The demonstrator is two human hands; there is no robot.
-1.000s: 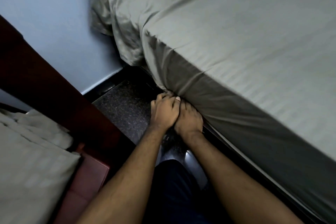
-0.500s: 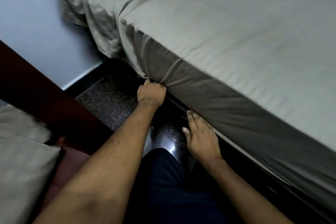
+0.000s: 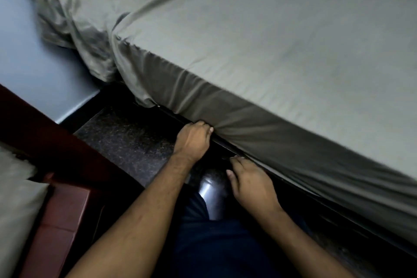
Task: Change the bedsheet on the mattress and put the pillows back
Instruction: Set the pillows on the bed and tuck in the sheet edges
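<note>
Your right hand (image 3: 252, 184): lower centre, fingers curled loosely at the sheet's hem; grip unclear.
Your left hand (image 3: 194, 137): centre, fist bunching the grey-green bedsheet (image 3: 259, 52) at the mattress's lower edge.
Floor (image 3: 126, 140): dark speckled stone, glossy.
Room: blue wall (image 3: 20, 52) upper left; red-brown furniture (image 3: 65, 221) lower left.
Hidden: mattress underside, lost in shadow.

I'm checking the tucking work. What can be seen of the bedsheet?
The bedsheet is grey-green, faintly striped fabric, smooth over the mattress top and draped down its side. At the far-left corner it hangs loose and bunched. The left hand grips a gathered fold at the lower edge; the right hand sits by the edge.
</note>
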